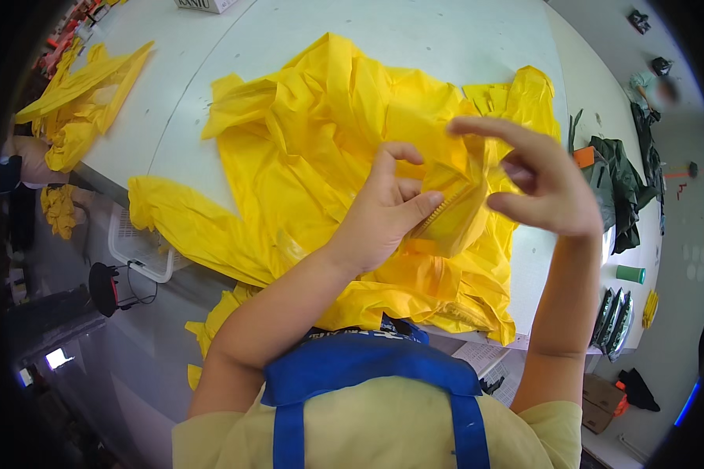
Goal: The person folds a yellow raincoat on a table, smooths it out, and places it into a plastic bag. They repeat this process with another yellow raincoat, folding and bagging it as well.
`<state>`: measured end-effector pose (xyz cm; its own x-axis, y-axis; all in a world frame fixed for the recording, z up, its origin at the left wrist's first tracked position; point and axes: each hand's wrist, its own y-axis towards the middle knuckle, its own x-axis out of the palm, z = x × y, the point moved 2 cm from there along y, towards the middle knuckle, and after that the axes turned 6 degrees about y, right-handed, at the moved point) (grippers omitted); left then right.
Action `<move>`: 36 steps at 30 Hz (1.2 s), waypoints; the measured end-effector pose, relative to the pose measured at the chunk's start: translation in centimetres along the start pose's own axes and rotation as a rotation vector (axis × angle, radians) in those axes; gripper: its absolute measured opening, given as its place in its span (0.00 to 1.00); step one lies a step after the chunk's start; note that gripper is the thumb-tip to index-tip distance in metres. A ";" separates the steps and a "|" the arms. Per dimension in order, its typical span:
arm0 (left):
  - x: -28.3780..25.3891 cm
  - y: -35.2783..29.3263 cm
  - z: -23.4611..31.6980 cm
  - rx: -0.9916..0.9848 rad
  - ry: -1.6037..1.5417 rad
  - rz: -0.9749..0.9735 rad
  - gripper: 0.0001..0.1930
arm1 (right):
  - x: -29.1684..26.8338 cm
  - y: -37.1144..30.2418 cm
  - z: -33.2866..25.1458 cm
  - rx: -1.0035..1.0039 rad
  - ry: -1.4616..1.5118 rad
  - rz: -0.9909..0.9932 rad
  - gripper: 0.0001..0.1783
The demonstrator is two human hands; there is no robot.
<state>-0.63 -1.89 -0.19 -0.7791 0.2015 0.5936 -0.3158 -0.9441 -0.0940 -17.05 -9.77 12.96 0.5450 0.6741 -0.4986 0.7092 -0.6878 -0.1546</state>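
Observation:
A crumpled yellow rain jacket lies across the white table in front of me, one sleeve stretching to the left over the table's edge. My left hand pinches a raised fold of it between thumb and fingers, beside a short stretch of zipper. Just right of that fold is my right hand, its fingers curved and apart, slightly blurred, with nothing visible between them. The fold's underside is hidden.
More yellow garments hang over the table's far left edge, near another person's arm. A white plastic basket stands below. On the right are dark green garments, a green roll and dark packets.

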 end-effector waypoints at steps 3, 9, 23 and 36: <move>0.0 -1.0 -1.1 0.094 0.129 0.075 0.13 | 1.3 -0.2 4.6 0.076 0.009 -0.065 0.17; 0.3 -2.0 -0.9 0.600 0.907 0.295 0.06 | 3.8 -0.5 5.8 -0.002 0.300 0.068 0.13; -16.8 -10.2 -5.0 -0.051 1.515 0.874 0.26 | 2.2 -1.8 11.4 0.190 0.611 0.297 0.13; -17.7 -15.3 -6.8 -0.396 1.014 0.965 0.26 | -0.5 1.2 10.1 -0.144 0.599 0.366 0.05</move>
<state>14.32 10.80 -14.69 -0.7577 -0.2045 -0.6197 0.5466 -0.7177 -0.4315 -21.02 -13.62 4.42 0.8816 0.4677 0.0630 0.4638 -0.8834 0.0675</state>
